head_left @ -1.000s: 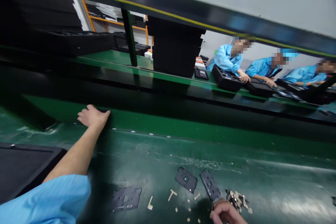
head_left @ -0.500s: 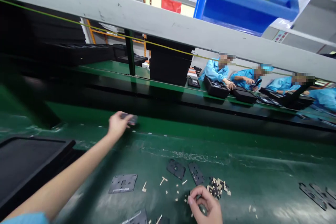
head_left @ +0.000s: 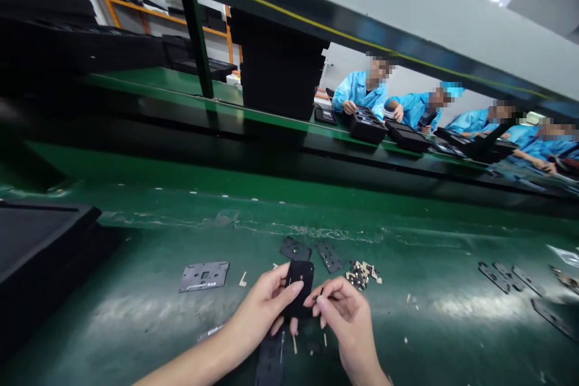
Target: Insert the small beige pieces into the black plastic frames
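Observation:
My left hand [head_left: 275, 297] is closed around a flat black rectangular plate [head_left: 300, 274], thumb on its face and fingers underneath. At the plate's right edge my right hand [head_left: 346, 307] pinches a tiny dark piece [head_left: 320, 294], too small to name. Beyond the hands lie two black perforated plates, one to the left [head_left: 295, 249] and one to the right [head_left: 329, 257]. A heap of small black and tan parts [head_left: 363, 275] sits just past my right hand. A grey perforated plate [head_left: 204, 276] rests to the left, and another dark plate [head_left: 270, 359] lies below my left hand.
A black tray [head_left: 45, 253] stands at the left. Several black frames [head_left: 509, 276] lie at the right of the green bench [head_left: 429, 338]. Across the raised ledge [head_left: 271, 154], people in blue work clothes [head_left: 362, 93] sit by black boxes [head_left: 367, 125].
My left hand has come back from the far left side of the bench with the black plate, to beside my right hand. The view has tilted downward.

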Tool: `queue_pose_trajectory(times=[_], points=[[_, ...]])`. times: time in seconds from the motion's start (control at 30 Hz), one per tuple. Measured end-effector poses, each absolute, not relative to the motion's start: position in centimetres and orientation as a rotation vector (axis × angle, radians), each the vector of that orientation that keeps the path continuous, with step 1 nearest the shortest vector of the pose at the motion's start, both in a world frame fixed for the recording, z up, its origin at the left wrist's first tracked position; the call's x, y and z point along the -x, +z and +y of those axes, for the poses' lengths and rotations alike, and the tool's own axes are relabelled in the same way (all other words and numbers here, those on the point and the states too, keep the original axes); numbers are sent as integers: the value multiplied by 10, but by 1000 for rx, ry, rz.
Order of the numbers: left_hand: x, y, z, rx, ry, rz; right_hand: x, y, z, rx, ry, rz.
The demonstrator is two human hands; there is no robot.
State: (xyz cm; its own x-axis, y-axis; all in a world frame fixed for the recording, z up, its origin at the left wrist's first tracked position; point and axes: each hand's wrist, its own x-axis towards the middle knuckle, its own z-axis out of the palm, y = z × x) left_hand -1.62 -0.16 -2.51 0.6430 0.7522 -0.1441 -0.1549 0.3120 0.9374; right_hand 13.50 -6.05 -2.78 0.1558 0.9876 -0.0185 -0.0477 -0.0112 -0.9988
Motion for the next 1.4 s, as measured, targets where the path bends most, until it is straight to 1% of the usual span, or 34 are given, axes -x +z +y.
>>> queue_pose_trajectory(times=[0.1,0.2,0.4,0.63,0.93,1.23,1.4], points=[[17,-32,-5,-1034,625,510,-136,-27,-60,1245,1164,-986],[18,-33,-8,-1013,614,471,-137,-27,-59,1256,1140,-960],[19,-30,-16,-1101,624,649,-133,-26,-61,1445,840,-990],[18,-30,-22,-1195,563,704,-130,-19,-62,1550,787,-1096],[23,-26,-26,-1449,557,818,-128,-20,-63,1566,699,-1193],[24,-23,-28,-1452,549,801,-126,-19,-61,1531,717,-1205],[25,-21,-28,-1428,540,800,-130,-19,-62,1466,860,-1157]])
